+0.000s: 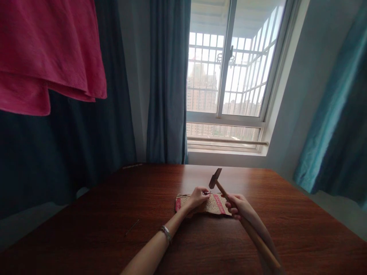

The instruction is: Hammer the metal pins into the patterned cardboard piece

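Note:
A flat tan piece with pink stripes and rows of small holes lies on the dark wooden table. My left hand rests on it, fingers pinched on a small thin item at its tip, too small to name. My right hand grips the wooden handle of a hammer. The hammer's dark metal head hangs raised just above and right of the left fingertips. A bracelet circles my left wrist.
A thin dark nail or pin lies on the table to the left. A thin stick lies at the table's far left edge. A pink cloth hangs at upper left. Blue curtains flank a barred window behind the table.

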{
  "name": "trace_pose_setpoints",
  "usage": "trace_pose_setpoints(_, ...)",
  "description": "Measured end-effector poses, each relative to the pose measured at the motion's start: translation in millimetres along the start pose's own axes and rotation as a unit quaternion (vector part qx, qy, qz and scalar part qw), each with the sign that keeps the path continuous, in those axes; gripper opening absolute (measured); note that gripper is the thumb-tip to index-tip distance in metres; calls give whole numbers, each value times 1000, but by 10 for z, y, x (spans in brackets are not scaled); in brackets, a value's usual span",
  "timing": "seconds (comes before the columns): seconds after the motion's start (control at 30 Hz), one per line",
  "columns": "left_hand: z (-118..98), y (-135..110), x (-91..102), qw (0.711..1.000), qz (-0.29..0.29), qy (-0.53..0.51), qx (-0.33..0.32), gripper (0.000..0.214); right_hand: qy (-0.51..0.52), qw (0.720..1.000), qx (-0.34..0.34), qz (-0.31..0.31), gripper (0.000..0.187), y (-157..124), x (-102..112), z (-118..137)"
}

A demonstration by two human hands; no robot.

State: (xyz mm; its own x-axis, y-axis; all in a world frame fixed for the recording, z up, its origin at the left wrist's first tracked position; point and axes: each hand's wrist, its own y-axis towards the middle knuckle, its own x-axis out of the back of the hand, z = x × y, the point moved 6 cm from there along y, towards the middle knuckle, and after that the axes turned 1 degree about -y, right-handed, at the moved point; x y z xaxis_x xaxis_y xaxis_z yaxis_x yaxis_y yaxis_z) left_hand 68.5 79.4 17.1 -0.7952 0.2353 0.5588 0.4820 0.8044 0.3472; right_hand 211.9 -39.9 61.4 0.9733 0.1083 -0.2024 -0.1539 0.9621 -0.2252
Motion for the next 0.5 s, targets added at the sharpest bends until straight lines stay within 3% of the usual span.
trace_pose_setpoints(0.5, -32, 8, -9, 1000, 7, 9, 1, 23, -44, 999, 3, -20, 47, -16, 14, -41)
